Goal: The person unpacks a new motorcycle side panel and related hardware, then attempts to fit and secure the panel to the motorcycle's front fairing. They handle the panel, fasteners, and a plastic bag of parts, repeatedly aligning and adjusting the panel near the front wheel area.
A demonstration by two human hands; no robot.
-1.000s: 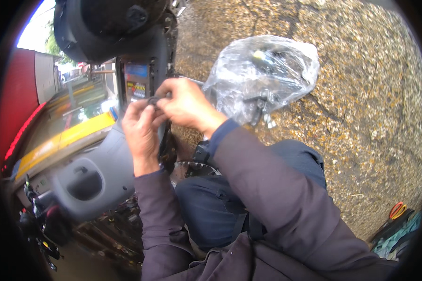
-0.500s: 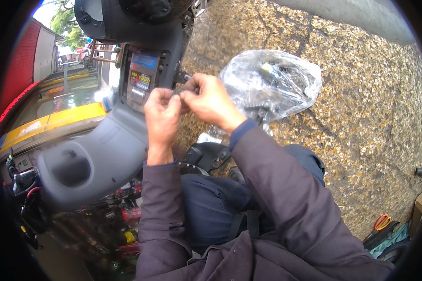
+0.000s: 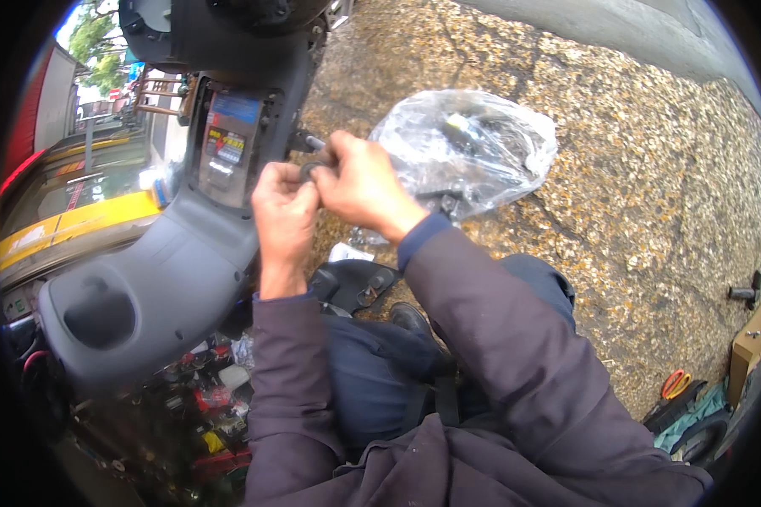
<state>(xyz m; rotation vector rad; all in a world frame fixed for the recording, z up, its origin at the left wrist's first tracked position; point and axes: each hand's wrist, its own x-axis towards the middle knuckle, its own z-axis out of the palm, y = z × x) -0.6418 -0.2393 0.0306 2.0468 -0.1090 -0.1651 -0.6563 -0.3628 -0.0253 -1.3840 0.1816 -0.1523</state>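
Observation:
My left hand (image 3: 284, 211) and my right hand (image 3: 359, 182) meet in front of me beside a grey scooter body (image 3: 165, 262). Pinched between their fingertips is a small dark round part (image 3: 310, 170), mostly covered by the fingers; its exact kind does not show. A short metal rod (image 3: 314, 142) sticks out just beyond my right fingers, next to the scooter's side. Left of the hands, an open compartment in the scooter floor shows a battery (image 3: 228, 139) with a blue, dark and red label.
A clear plastic bag (image 3: 473, 156) with dark parts lies on the rough pebbled ground (image 3: 651, 228). By my knees rests a black plastic cover (image 3: 355, 286). Orange-handled scissors (image 3: 676, 384) and a cardboard box (image 3: 754, 346) are at the lower right. Assorted parts clutter the lower left.
The whole view has shifted, so the scooter and bag appear farther left. My hands stay together on the small dark part, which shows a little more between the fingers.

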